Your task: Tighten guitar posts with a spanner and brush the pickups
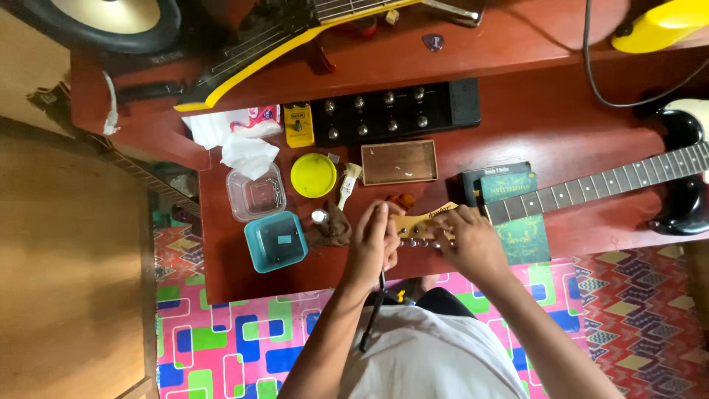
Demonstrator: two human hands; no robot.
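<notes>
While the guitar headstock (425, 222) lies near the front edge of the red surface (561, 125), the left hand (371, 247) curls its fingers closed over the headstock's left end, a thin black tool (373, 314) trailing from under the palm; the right hand (473, 244) presses down with fingers together on its right end, where the neck (605, 185) runs off to the right. Just left sit a teal box (275, 241), a clear tub (255, 193) and a yellow lid (313, 175); farther back lies a black pedalboard (384, 111).

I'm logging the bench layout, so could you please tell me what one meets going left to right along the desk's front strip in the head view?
Teal lidded box → brown cloth → left hand holding a dark tool → guitar headstock → right hand → green booklet under the neck → black guitar body.
</notes>
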